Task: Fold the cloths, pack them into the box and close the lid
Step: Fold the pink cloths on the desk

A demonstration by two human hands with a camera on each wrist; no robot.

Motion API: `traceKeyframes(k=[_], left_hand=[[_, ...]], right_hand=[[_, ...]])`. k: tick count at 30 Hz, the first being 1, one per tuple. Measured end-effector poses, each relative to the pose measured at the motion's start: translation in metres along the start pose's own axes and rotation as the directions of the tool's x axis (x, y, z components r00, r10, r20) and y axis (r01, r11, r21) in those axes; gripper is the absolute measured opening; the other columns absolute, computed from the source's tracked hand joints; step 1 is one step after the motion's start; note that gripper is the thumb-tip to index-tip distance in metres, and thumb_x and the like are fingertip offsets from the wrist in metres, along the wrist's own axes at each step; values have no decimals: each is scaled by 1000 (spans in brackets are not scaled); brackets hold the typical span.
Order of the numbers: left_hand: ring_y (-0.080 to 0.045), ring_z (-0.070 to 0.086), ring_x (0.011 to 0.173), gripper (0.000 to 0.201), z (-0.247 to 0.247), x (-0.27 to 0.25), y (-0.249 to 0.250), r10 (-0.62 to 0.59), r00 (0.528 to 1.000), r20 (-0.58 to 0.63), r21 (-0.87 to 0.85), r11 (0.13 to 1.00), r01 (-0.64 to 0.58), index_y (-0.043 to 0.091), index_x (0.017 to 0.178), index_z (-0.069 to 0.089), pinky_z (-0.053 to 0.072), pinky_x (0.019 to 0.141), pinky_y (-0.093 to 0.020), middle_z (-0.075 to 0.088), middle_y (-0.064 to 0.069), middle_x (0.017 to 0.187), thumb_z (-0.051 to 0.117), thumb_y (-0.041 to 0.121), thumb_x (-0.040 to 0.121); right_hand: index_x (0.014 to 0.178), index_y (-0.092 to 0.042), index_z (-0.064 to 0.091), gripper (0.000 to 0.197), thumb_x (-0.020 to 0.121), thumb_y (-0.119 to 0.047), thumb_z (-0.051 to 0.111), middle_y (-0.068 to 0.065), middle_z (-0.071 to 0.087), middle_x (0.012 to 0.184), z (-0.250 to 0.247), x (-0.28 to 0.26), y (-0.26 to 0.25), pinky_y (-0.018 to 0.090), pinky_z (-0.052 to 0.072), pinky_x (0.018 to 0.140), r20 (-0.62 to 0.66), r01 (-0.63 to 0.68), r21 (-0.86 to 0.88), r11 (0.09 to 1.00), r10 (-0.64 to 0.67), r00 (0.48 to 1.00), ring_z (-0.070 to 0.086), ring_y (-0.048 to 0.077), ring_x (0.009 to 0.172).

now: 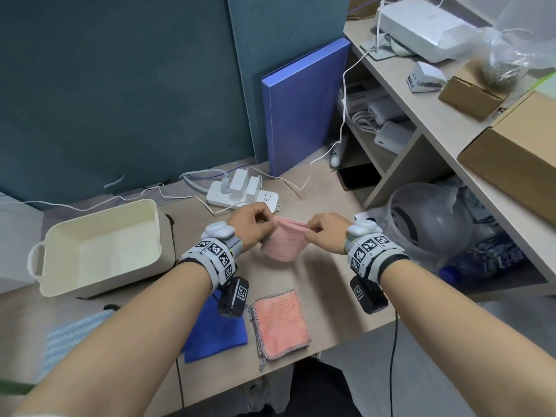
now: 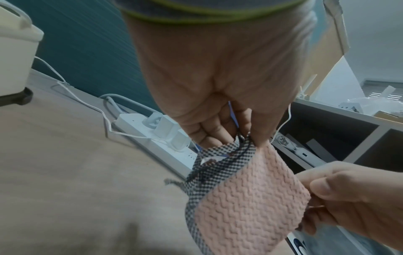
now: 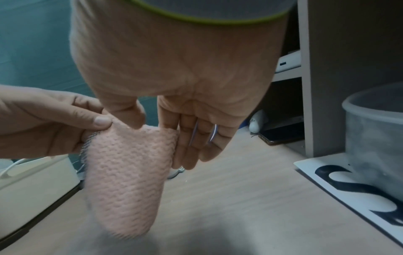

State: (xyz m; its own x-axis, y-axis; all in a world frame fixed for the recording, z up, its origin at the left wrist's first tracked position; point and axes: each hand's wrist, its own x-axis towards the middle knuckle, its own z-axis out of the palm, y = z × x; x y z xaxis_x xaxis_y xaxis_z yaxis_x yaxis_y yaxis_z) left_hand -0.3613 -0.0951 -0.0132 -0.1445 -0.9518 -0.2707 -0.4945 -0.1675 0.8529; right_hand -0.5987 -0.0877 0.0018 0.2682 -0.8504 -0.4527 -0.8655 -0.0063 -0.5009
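Note:
A pale pink waffle cloth (image 1: 284, 243) with a black-and-white checked edge hangs doubled over above the table's middle. My left hand (image 1: 251, 225) pinches its upper left corner, and my right hand (image 1: 323, 233) pinches the upper right corner. In the left wrist view the pink cloth (image 2: 246, 203) shows its checked border below my left hand (image 2: 244, 134). In the right wrist view the pink cloth (image 3: 128, 174) dangles from my right hand (image 3: 157, 126). The cream box (image 1: 102, 251) stands open at the left. A folded salmon cloth (image 1: 281, 323), a blue cloth (image 1: 215, 331) and a light blue cloth (image 1: 67, 334) lie near the front edge.
A white power strip (image 1: 240, 195) with plugs and cables lies behind the hands. A blue board (image 1: 304, 106) leans on the partition. A shelf unit (image 1: 421, 121) with boxes stands at the right, with a clear plastic tub (image 1: 427, 224) beside it.

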Motion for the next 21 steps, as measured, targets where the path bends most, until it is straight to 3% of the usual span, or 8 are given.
traceKeyframes(k=[2, 5, 7, 9, 11, 14, 18, 21], left_hand=[[-17, 57, 53, 16, 0, 1, -2, -41, 998, -43, -18, 999, 40, 27, 70, 60, 53, 57, -39, 64, 9, 60, 76, 26, 75], [-5, 48, 46, 24, 4, 9, -14, -101, 990, -99, 3, 995, 102, 23, 76, 54, 42, 54, -28, 56, 19, 49, 74, 15, 86], [-8, 56, 52, 21, 9, 16, -26, -141, 983, -116, 17, 989, 144, 23, 83, 52, 48, 56, -34, 61, 15, 58, 70, 16, 89], [-21, 68, 68, 20, 17, 29, -45, -238, 960, -150, 53, 967, 248, 26, 97, 47, 57, 65, -44, 70, 2, 77, 66, 28, 89], [-31, 69, 83, 39, 26, 34, -65, -316, 929, -192, 114, 933, 341, 22, 113, 42, 56, 75, -42, 71, -9, 94, 65, 38, 86], [-29, 60, 95, 60, 35, 36, -78, -352, 904, -243, 236, 882, 407, 12, 128, 45, 51, 88, -41, 57, -10, 118, 70, 47, 85], [-26, 60, 104, 78, 43, 31, -76, -320, 931, -176, 344, 866, 363, 26, 131, 47, 52, 95, -42, 45, -4, 127, 75, 62, 69], [-27, 59, 104, 67, 47, 33, -70, -281, 947, -158, 416, 850, 322, 34, 120, 52, 53, 94, -41, 42, -1, 124, 76, 59, 62]], right_hand=[[76, -12, 57, 40, 80, -51, 64, -3, 57, 70, 1, 4, 4, 34, 42, 63, -39, -14, 71, 997, 16, 999, 51, 21, 65], [77, -18, 52, 32, 81, -34, 79, -6, 54, 69, 6, 23, 9, 34, 39, 63, -65, 23, 192, 981, -11, 998, 50, 19, 67], [96, -27, 54, 31, 81, -19, 80, -7, 62, 80, 14, 33, 9, 32, 47, 66, -100, 28, 305, 952, 2, 995, 57, 19, 71], [129, -34, 46, 64, 81, -11, 81, -3, 64, 98, 28, 52, 15, 31, 54, 74, -117, -6, 427, 904, 62, 991, 64, 18, 77], [148, -28, 34, 85, 80, -15, 83, 1, 59, 108, 46, 66, 24, 31, 50, 84, -116, -86, 425, 901, 149, 982, 64, 21, 91], [140, -13, 43, 76, 77, -31, 83, 5, 53, 117, 63, 81, 37, 35, 48, 85, -101, -217, 277, 936, 253, 962, 60, 26, 101], [111, -23, 56, 54, 70, -43, 85, 2, 47, 115, 72, 80, 34, 39, 51, 90, -73, -206, 175, 963, 222, 972, 55, 21, 98], [93, -26, 58, 36, 73, -40, 85, 2, 49, 112, 76, 84, 28, 35, 50, 87, -60, -188, 212, 959, 205, 977, 55, 19, 96]])
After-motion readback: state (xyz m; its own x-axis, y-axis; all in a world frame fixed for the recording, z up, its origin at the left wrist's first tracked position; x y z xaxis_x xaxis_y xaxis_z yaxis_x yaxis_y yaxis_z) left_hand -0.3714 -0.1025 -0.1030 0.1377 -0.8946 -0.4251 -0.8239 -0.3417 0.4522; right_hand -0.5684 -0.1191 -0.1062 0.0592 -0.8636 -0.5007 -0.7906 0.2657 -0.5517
